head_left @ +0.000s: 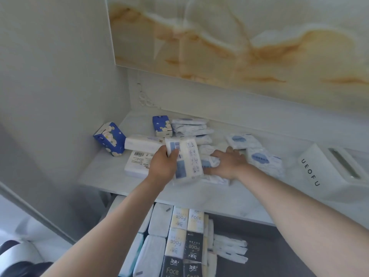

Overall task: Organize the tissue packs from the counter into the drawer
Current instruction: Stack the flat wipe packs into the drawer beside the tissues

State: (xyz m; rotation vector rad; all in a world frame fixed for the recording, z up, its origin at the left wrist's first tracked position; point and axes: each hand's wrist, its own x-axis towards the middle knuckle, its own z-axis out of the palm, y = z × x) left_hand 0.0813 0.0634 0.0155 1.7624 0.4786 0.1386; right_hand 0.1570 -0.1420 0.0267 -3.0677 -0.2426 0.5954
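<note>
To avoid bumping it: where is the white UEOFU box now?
In the head view the white UEOFU box lies on the counter at the far right, just right of the blue-oval packs beside the right hand.

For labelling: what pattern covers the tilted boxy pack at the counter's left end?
The tilted boxy pack: blue with white flowers; head view.
</note>
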